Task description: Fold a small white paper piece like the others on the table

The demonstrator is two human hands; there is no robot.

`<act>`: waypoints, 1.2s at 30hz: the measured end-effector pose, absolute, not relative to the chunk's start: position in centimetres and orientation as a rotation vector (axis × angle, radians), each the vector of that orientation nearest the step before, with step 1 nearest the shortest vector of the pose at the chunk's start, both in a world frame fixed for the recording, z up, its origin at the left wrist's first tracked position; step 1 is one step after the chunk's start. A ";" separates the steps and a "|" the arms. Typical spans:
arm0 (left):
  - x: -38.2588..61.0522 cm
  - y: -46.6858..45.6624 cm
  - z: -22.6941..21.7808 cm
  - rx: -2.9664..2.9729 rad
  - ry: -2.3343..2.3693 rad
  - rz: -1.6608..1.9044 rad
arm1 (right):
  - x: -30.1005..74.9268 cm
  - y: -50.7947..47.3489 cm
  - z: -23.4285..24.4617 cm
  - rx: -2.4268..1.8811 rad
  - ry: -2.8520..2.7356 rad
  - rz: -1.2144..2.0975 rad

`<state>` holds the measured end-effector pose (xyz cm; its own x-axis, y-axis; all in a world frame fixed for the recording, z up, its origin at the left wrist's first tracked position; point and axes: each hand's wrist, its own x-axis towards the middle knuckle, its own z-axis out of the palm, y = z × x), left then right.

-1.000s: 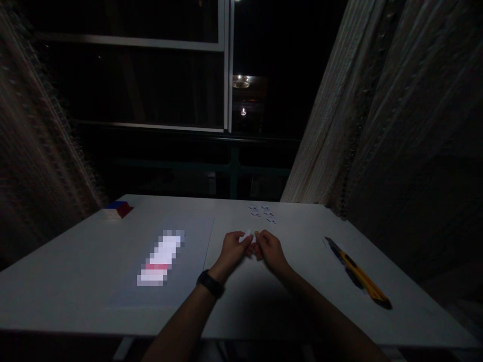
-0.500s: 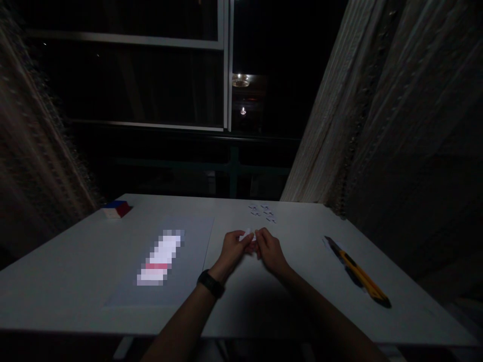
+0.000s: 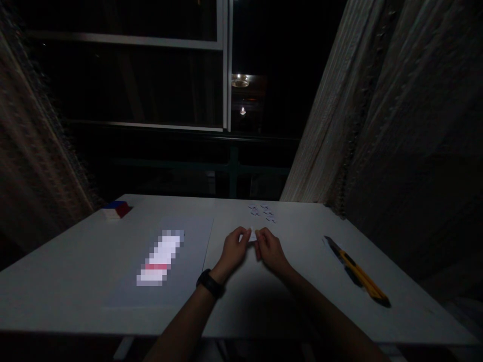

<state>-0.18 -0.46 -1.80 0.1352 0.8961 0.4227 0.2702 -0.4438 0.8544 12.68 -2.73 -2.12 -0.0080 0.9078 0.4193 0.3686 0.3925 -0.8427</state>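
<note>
My left hand (image 3: 234, 248) pinches the left side of a small white piece of paper (image 3: 252, 235) between thumb and fingers. At its opposite side, my right hand (image 3: 270, 250) grips the same piece with its fingertips. Both hands are close together, low over the middle of the table. Just beyond them lie several small white paper pieces (image 3: 267, 213) with dark marks, set out in a cluster. Fine detail on the held piece is too small and dark to read.
On the white table (image 3: 75, 271), a yellow and black utility knife (image 3: 362, 276) lies at right. Left of my hands is a large pale sheet (image 3: 192, 261) with a pixelated bright strip (image 3: 160, 256). A blue, white and red cube (image 3: 116, 209) sits far left. Curtains (image 3: 320, 125) frame a dark window.
My thumbs have shifted and the fingers beneath have drawn apart. The paper piece now shows flatter between the two hands. Everything else on the table stays put.
</note>
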 end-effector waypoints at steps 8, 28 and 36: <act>-0.1 -0.9 -1.9 1.917 1.230 1.281 | 12.8 -2.6 -2.4 -1.124 -1.547 0.825; 0.2 -1.1 -1.1 1.725 0.931 1.320 | 13.2 -2.9 -2.3 -1.058 -1.413 1.065; -0.4 -0.8 -1.4 1.678 0.980 1.329 | 12.9 -2.7 -2.9 -1.149 -1.516 0.925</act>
<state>-0.38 -0.84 -1.37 0.1608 0.9061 0.3913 0.1061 -0.4100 0.9059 12.89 -2.74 -2.95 -0.0701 0.9652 0.2520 0.2171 0.2614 -0.9405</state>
